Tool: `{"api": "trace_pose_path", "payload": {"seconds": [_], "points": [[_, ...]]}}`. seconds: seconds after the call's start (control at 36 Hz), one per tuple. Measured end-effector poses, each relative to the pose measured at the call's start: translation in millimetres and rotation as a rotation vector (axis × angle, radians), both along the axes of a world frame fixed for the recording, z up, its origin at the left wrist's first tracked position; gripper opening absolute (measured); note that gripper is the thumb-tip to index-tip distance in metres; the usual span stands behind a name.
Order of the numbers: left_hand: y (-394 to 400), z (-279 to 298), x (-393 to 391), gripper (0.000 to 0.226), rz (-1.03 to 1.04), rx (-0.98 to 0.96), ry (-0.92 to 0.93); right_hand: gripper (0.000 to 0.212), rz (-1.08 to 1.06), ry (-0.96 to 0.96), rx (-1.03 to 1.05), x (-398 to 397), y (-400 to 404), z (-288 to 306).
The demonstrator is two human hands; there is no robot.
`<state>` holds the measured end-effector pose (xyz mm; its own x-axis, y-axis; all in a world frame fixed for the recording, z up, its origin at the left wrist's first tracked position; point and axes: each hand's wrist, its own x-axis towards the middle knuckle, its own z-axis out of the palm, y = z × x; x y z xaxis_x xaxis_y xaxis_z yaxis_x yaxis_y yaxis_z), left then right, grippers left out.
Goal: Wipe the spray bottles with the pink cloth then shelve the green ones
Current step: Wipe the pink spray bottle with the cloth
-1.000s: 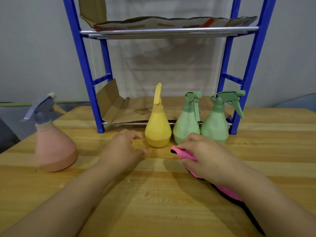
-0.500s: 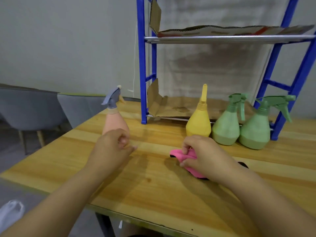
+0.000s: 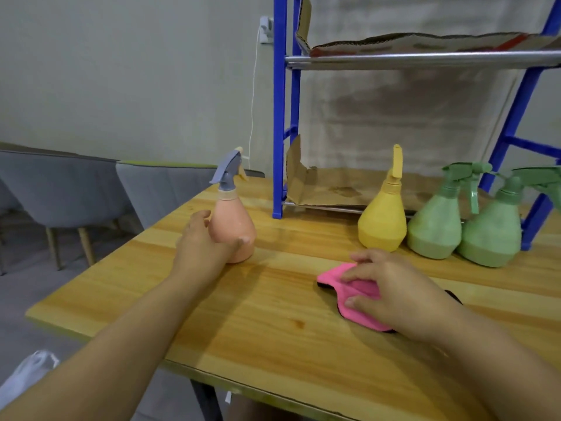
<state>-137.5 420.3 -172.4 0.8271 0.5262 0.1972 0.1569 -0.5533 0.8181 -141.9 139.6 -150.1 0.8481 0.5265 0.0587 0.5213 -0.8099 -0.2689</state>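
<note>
The left hand (image 3: 202, 244) wraps the peach spray bottle (image 3: 232, 227) at the table's left; the right hand (image 3: 391, 291) clutches the pink cloth (image 3: 353, 294) on the wood. Wiping comes next: bring them together.

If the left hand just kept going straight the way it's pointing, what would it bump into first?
The left hand would meet the peach-pink spray bottle with the grey-blue trigger at once: its fingers and thumb already curve around the bottle's wide base, apparently touching. Nothing else lies between them.

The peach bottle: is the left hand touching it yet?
Touching. The head view shows the left hand wrapped round the peach bottle, thumb on its front, fingers behind.
</note>
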Motion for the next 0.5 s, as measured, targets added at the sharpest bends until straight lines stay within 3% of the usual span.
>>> {"api": "trace_pose_path", "payload": {"seconds": [0.14,0.28,0.5], "points": [[-6,-1,5,0.077,-0.027,-0.061,-0.121,0.041,-0.009,-0.014,-0.050,-2,-1,-1],[-8,3,9,0.075,-0.042,-0.004,-0.142,0.039,-0.036,-0.049,-0.063,1,-5,-3],[-44,10,7,0.071,-0.198,0.181,-0.251,0.036,-0.056,-0.330,0.264,8,-30,-2]]}}
